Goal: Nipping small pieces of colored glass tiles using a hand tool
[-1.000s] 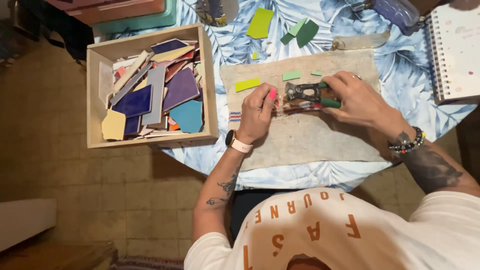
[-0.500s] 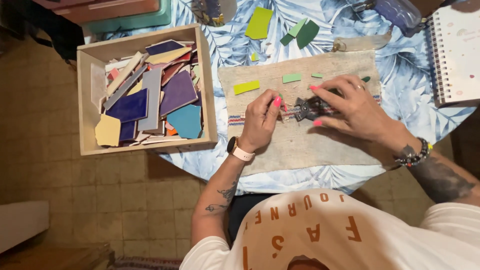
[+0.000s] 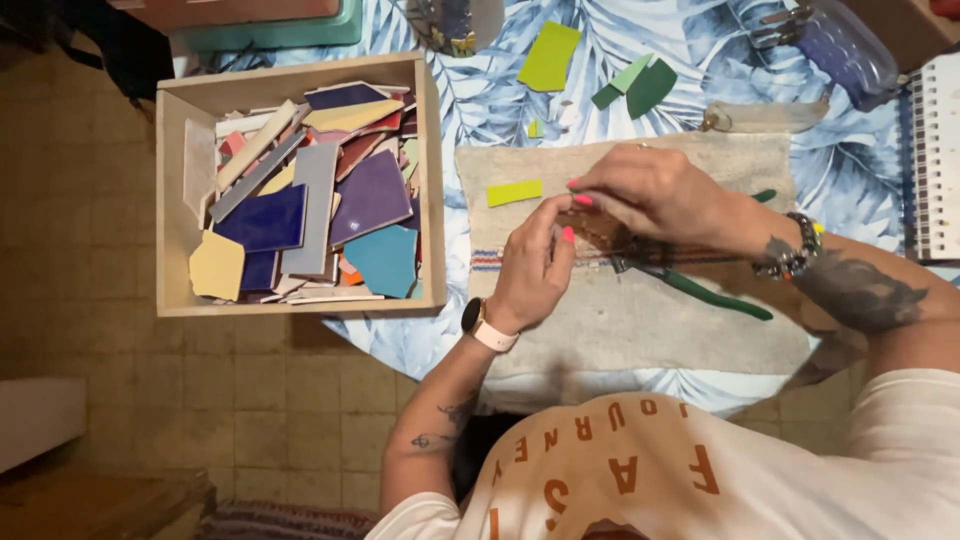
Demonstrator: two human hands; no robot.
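Beige woven cloth (image 3: 640, 310) covers the middle of the table (image 3: 480, 100), whose blue leaf-print top shows around it. Both hands meet over the cloth's upper half. The left hand (image 3: 535, 265) has its thumb and forefinger pressed together on a small dark piece (image 3: 585, 222), pink nails showing, a white-strapped watch on the wrist. The right hand (image 3: 650, 190) arches over from 2 o'clock, its fingertips pinching the same small piece from the other side; what exactly the piece is cannot be told, since the fingers hide most of it. Under the right wrist lie green-handled nippers (image 3: 700, 290), their handles pointing toward 4 o'clock across the cloth, not gripped by either hand. A yellow-green tile strip (image 3: 514, 192) lies on the cloth just at 9 o'clock of the hands. At 9 o'clock of the cloth stands a wooden box (image 3: 432, 180) heaped with coloured tile shards, purple, blue, teal, yellow and grey. At 12 o'clock lie a lime tile (image 3: 549, 55) and dark green shards (image 3: 640, 85). A spiral notebook (image 3: 935, 160) sits at 3 o'clock.
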